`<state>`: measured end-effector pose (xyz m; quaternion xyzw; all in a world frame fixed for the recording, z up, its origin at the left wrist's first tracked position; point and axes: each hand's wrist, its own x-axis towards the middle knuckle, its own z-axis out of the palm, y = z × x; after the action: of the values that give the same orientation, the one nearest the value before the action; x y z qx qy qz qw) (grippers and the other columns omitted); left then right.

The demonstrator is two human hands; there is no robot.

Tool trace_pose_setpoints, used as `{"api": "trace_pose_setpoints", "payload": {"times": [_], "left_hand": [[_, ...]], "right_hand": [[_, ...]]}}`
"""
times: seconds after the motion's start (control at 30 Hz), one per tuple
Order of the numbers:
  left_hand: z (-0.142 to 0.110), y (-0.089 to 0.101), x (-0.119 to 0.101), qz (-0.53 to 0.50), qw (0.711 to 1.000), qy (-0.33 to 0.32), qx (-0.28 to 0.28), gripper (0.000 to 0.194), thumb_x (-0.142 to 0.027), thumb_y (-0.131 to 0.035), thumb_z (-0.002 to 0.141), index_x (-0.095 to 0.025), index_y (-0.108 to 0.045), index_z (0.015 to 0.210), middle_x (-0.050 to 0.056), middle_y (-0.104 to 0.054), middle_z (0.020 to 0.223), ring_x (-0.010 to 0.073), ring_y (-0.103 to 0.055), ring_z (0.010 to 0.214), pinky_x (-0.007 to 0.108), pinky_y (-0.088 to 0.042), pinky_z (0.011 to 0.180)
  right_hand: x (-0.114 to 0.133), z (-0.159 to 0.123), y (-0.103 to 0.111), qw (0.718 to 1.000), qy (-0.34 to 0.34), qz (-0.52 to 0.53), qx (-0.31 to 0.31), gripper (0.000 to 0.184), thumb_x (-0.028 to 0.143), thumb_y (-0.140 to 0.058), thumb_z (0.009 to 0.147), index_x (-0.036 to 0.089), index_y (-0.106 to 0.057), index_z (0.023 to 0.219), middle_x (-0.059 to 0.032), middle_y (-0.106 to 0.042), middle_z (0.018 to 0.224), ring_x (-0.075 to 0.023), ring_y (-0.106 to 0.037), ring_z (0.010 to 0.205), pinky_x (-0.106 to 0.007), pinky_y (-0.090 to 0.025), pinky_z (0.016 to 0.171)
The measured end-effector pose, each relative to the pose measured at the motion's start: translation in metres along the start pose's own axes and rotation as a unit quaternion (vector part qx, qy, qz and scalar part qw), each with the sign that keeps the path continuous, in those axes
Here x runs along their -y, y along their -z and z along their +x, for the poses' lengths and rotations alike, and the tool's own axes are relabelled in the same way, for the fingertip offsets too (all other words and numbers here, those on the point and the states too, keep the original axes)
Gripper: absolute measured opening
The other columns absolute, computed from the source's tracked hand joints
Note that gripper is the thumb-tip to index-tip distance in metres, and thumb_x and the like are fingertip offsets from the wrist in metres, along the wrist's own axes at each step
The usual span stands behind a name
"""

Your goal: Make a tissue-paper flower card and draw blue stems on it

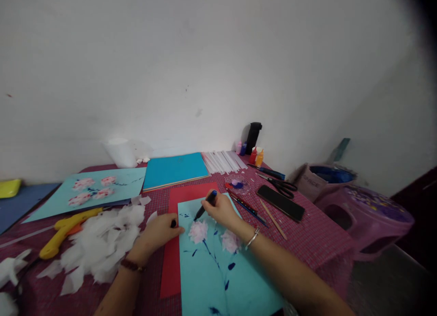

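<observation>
My right hand [219, 210] is closed around a dark marker with a blue end [204, 207]. Its tip points down at the light blue paper [201, 279], just above a pink tissue flower [198, 231]. A second pink flower [231, 241] sits partly behind my right wrist. Dark blue stems and leaves are drawn on the sheet. My left hand [165, 233] rests at the paper's left edge, fingers curled on a small black piece that looks like a marker cap [173, 223]. Red paper [170, 266] lies under the sheet.
White tissue pieces [105, 238] and a yellow glue gun [68, 229] lie left. Another flower picture [126, 179] is behind them. A phone [280, 202], scissors [282, 186], brushes [249, 209] and paint bottles [259, 158] are at right. A pink stool [368, 220] stands beside the table.
</observation>
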<state>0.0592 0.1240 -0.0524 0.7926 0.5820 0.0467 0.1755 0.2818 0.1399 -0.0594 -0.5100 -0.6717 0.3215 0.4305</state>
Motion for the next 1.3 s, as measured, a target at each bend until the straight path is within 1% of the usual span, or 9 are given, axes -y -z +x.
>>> {"api": "trace_pose_setpoints", "payload": {"times": [0.23,0.33,0.4,0.5,0.63,0.77,0.97,1.2,1.3], "left_hand": [[0.000,0.000,0.000,-0.004,1.000,0.003,0.001,0.024,-0.043,-0.053,0.073,-0.021,-0.049,0.065,0.001,-0.061,0.068,0.0164,-0.053,0.064,0.028,-0.024,0.057],[0.001,-0.003,0.002,-0.013,1.000,-0.003,0.001,0.024,-0.043,-0.053,0.073,-0.021,-0.047,0.064,0.000,-0.058,0.066,0.0158,-0.051,0.063,0.028,-0.023,0.057],[0.002,-0.004,0.004,-0.020,1.000,-0.007,-0.002,0.025,-0.043,-0.053,0.072,-0.021,-0.045,0.063,-0.001,-0.055,0.064,0.0156,-0.049,0.062,0.028,-0.023,0.058],[0.005,-0.006,0.010,-0.040,0.999,-0.010,-0.011,0.030,-0.047,-0.044,0.078,-0.021,-0.042,0.063,-0.001,-0.051,0.062,0.0148,-0.047,0.061,0.028,-0.025,0.058],[0.007,-0.006,0.019,-0.068,0.997,-0.010,-0.029,0.036,-0.052,-0.029,0.083,-0.022,-0.038,0.065,-0.002,-0.045,0.062,0.0138,-0.044,0.062,0.026,-0.030,0.059],[0.008,-0.007,0.021,-0.061,0.998,-0.014,-0.030,0.036,-0.052,-0.032,0.082,-0.022,-0.040,0.065,-0.002,-0.047,0.062,0.0151,-0.046,0.064,0.027,-0.031,0.059],[0.011,-0.012,0.025,-0.030,0.999,-0.021,-0.023,0.034,-0.050,-0.034,0.083,-0.022,-0.043,0.066,-0.002,-0.053,0.062,0.0169,-0.050,0.064,0.028,-0.031,0.062],[0.016,-0.014,0.031,-0.007,1.000,-0.025,-0.004,0.036,-0.054,-0.034,0.081,-0.022,-0.042,0.066,-0.003,-0.049,0.061,0.0163,-0.048,0.063,0.028,-0.030,0.061],[0.016,-0.013,0.031,0.003,0.999,-0.032,0.006,0.036,-0.056,-0.039,0.078,-0.022,-0.039,0.064,-0.004,-0.043,0.059,0.0149,-0.044,0.061,0.028,-0.029,0.061]], "right_hand": [[0.006,-0.003,0.000,0.998,-0.017,0.055,-0.010,0.018,0.028,-0.063,0.075,0.021,-0.050,0.064,0.0050,-0.051,0.047,-0.0107,-0.048,0.043,-0.021,-0.030,0.043],[0.008,0.001,0.007,0.992,-0.018,0.119,-0.033,0.021,0.035,-0.064,0.074,0.022,-0.049,0.067,0.0053,-0.050,0.046,-0.0109,-0.047,0.041,-0.022,-0.034,0.042],[0.008,0.007,0.020,0.983,-0.016,0.172,-0.068,0.025,0.045,-0.059,0.077,0.022,-0.049,0.075,0.0056,-0.051,0.048,-0.0113,-0.048,0.042,-0.023,-0.037,0.043],[-0.002,0.018,0.053,0.962,-0.023,0.240,-0.128,0.030,0.051,-0.054,0.081,0.023,-0.047,0.084,0.0060,-0.052,0.053,-0.0112,-0.048,0.043,-0.023,-0.039,0.044],[-0.026,0.027,0.100,0.940,-0.050,0.299,-0.157,0.027,0.044,-0.063,0.076,0.022,-0.047,0.079,0.0048,-0.052,0.055,-0.0104,-0.047,0.044,-0.023,-0.039,0.044],[-0.045,0.029,0.126,0.925,-0.075,0.332,-0.171,0.023,0.040,-0.061,0.079,0.022,-0.047,0.074,0.0039,-0.051,0.054,-0.0109,-0.048,0.046,-0.024,-0.041,0.047],[-0.049,0.033,0.118,0.918,-0.097,0.338,-0.183,0.026,0.043,-0.061,0.079,0.022,-0.046,0.076,0.0037,-0.053,0.054,-0.0112,-0.047,0.047,-0.023,-0.038,0.045],[-0.044,0.029,0.106,0.947,-0.091,0.288,-0.110,0.026,0.036,-0.070,0.068,0.017,-0.054,0.076,0.0048,-0.055,0.056,-0.0085,-0.048,0.047,-0.021,-0.038,0.047],[-0.044,0.030,0.106,0.959,-0.084,0.249,-0.103,0.023,0.035,-0.067,0.071,0.016,-0.054,0.075,0.0045,-0.054,0.056,-0.0090,-0.048,0.047,-0.022,-0.038,0.049]]}}
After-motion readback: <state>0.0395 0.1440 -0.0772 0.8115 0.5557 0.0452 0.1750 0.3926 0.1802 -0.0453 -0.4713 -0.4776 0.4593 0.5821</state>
